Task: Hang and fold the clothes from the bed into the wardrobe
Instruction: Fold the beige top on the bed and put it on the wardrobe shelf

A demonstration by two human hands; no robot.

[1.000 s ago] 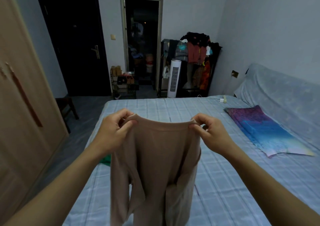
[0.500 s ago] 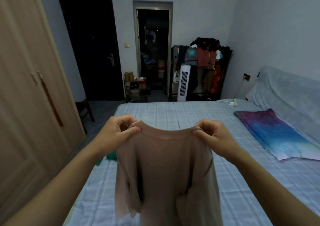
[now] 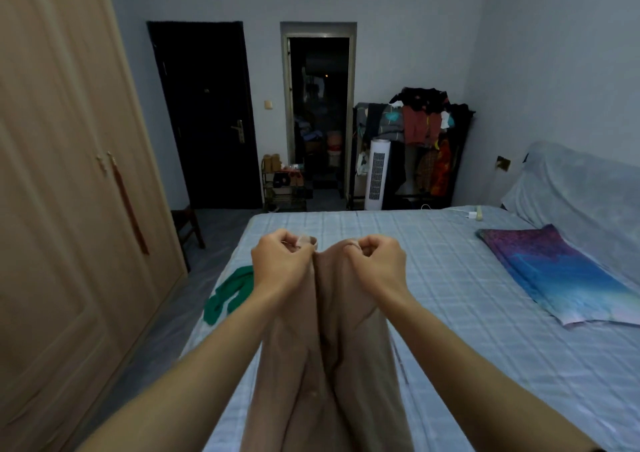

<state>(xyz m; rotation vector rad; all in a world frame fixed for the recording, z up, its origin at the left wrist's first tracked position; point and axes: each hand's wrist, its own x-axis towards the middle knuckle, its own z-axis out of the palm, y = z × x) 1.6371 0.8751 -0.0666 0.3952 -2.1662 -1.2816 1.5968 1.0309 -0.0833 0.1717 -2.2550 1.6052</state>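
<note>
A beige T-shirt (image 3: pixel 332 365) hangs in front of me over the bed (image 3: pixel 450 313), folded lengthwise down its middle. My left hand (image 3: pixel 282 266) and my right hand (image 3: pixel 375 264) pinch its top edge side by side, almost touching, with the fold line between them. A green garment (image 3: pixel 227 294) lies crumpled at the bed's left edge. A purple-and-blue cloth (image 3: pixel 561 275) lies flat on the right side of the bed. The wardrobe (image 3: pixel 69 192) stands at the left with its doors closed.
A narrow floor strip runs between wardrobe and bed. A dark wooden stool (image 3: pixel 187 223) stands by the wardrobe's far end. Beyond the bed are a black door (image 3: pixel 204 116), an open doorway, a shoe rack (image 3: pixel 284 185), a white tower fan (image 3: pixel 377 174) and a loaded clothes rack (image 3: pixel 422 140).
My two hands have come together, folding the beige T-shirt in half lengthwise; before it was held spread wide. The view has tilted up and left, showing the green garment.
</note>
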